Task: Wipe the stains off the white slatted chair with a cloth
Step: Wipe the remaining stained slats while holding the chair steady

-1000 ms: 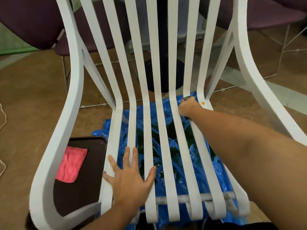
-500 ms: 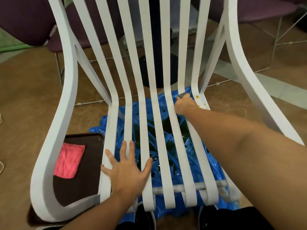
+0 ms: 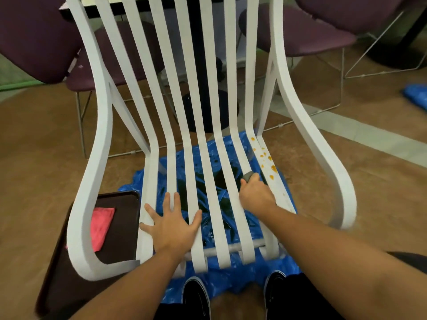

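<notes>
Right grip (image 3: 255,195) slid nearer, pinching grey cloth (image 3: 248,175); left grip (image 3: 172,224) spread; tray (image 3: 124,227) holds pink cloth (image 3: 102,222).

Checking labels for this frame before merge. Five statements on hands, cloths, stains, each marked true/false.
1. The left hand lies flat on the white slatted chair, fingers spread. True.
2. The right hand holds a pink cloth. False: it grips a grey cloth; the pink cloth lies on the dark tray.
3. Orange stains show on the rightmost seat slat. True.
4. The right hand covers the stains. False: they lie bare beyond it, to its right.
5. A blue sheet lies under the chair. True.
</notes>
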Demonstrator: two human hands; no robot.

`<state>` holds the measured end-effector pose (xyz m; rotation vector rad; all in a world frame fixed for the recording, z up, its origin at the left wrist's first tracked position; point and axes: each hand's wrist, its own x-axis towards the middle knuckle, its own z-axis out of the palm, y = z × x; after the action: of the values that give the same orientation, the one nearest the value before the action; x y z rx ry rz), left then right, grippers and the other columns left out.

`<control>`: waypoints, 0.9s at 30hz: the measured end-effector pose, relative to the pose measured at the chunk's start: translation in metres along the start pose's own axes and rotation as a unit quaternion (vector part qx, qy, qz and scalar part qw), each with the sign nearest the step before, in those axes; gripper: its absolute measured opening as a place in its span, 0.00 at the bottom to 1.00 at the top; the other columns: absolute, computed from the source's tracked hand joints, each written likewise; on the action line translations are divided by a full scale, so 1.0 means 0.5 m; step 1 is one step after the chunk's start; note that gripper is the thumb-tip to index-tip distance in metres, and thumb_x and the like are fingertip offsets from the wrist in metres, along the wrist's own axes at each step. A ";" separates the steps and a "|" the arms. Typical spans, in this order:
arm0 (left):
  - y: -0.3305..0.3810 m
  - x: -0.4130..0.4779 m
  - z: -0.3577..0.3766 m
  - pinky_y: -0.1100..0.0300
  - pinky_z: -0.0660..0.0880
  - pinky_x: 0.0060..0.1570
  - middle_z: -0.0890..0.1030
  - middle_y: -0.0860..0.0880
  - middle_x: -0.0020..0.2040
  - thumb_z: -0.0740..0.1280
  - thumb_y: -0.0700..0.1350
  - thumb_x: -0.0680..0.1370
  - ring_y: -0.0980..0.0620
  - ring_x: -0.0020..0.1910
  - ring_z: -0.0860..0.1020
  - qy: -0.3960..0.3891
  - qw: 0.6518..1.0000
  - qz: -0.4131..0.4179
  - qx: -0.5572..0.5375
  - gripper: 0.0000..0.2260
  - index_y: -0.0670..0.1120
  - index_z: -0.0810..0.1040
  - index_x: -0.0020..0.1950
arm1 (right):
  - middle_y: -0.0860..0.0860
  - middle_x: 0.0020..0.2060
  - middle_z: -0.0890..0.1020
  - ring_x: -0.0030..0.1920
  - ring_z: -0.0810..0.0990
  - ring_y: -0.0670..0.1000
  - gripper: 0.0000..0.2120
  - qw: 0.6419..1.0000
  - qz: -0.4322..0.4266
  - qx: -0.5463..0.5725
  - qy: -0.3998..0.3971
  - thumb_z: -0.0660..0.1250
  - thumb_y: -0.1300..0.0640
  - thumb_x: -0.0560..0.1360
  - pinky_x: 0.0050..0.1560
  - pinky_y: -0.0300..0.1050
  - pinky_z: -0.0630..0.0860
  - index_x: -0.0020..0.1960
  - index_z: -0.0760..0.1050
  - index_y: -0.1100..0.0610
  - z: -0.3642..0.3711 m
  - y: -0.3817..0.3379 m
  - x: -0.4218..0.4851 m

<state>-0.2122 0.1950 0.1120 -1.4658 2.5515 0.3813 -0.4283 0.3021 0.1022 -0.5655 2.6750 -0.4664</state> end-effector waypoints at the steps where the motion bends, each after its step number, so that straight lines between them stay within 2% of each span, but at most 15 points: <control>1: -0.001 0.000 -0.002 0.24 0.52 0.69 0.45 0.55 0.84 0.47 0.76 0.75 0.31 0.79 0.41 0.000 1.000 0.001 -0.004 0.41 0.58 0.44 0.83 | 0.59 0.47 0.82 0.46 0.82 0.60 0.17 1.000 -0.005 -0.002 0.008 0.52 0.44 0.83 0.41 0.49 0.75 0.59 0.64 0.58 0.004 0.013 -0.028; 4: 0.003 -0.006 -0.004 0.24 0.51 0.70 0.45 0.55 0.84 0.47 0.76 0.75 0.31 0.79 0.42 0.002 1.000 0.003 -0.008 0.41 0.58 0.45 0.83 | 0.54 0.41 0.80 0.39 0.80 0.56 0.16 1.000 -0.007 0.017 0.023 0.52 0.43 0.83 0.35 0.44 0.71 0.57 0.65 0.56 0.006 0.056 -0.107; 6: 0.003 -0.009 -0.005 0.24 0.51 0.70 0.45 0.55 0.84 0.48 0.76 0.75 0.31 0.79 0.42 0.002 1.000 0.002 -0.010 0.41 0.57 0.45 0.83 | 0.55 0.40 0.81 0.38 0.82 0.55 0.16 0.999 -0.023 -0.003 0.035 0.52 0.43 0.83 0.29 0.43 0.68 0.57 0.64 0.56 0.012 0.081 -0.149; 10: 0.001 -0.011 -0.004 0.24 0.51 0.70 0.46 0.55 0.84 0.48 0.76 0.75 0.31 0.79 0.42 0.005 1.000 0.001 -0.014 0.41 0.57 0.46 0.83 | 0.55 0.41 0.81 0.38 0.82 0.54 0.17 0.998 -0.014 -0.002 0.057 0.52 0.42 0.83 0.31 0.44 0.70 0.58 0.64 0.56 0.024 0.106 -0.202; 17: -0.001 -0.009 0.001 0.24 0.51 0.70 0.47 0.55 0.84 0.47 0.77 0.74 0.31 0.80 0.42 0.010 1.000 0.002 -0.019 0.42 0.58 0.47 0.83 | 0.53 0.39 0.80 0.37 0.81 0.53 0.16 0.996 0.006 0.025 0.084 0.49 0.43 0.84 0.33 0.46 0.75 0.53 0.66 0.54 0.002 0.089 -0.228; 22: 0.000 -0.008 0.004 0.25 0.51 0.70 0.47 0.55 0.83 0.47 0.77 0.74 0.31 0.80 0.42 0.010 1.000 0.003 -0.018 0.42 0.58 0.47 0.83 | 0.55 0.45 0.82 0.43 0.82 0.56 0.14 0.999 -0.003 -0.016 0.038 0.49 0.49 0.85 0.37 0.47 0.74 0.57 0.68 0.58 -0.028 0.086 -0.224; 25: 0.000 -0.007 0.002 0.25 0.51 0.70 0.48 0.55 0.84 0.47 0.77 0.74 0.32 0.80 0.42 0.014 1.000 0.003 -0.017 0.42 0.58 0.47 0.83 | 0.57 0.52 0.83 0.51 0.83 0.57 0.09 0.997 -0.002 -0.074 -0.013 0.54 0.56 0.84 0.45 0.49 0.78 0.60 0.69 0.58 -0.051 0.089 -0.211; 27: -0.001 -0.006 0.002 0.25 0.51 0.70 0.47 0.55 0.84 0.47 0.77 0.74 0.32 0.80 0.42 0.014 1.000 0.003 -0.019 0.42 0.58 0.47 0.83 | 0.57 0.55 0.82 0.54 0.82 0.57 0.08 0.995 0.011 -0.086 -0.049 0.57 0.61 0.82 0.50 0.50 0.78 0.61 0.69 0.59 -0.065 0.085 -0.206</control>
<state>-0.2104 0.1974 0.1119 -1.4877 2.5850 0.4162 -0.3675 0.3920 0.1432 -0.5903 2.6391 -0.1962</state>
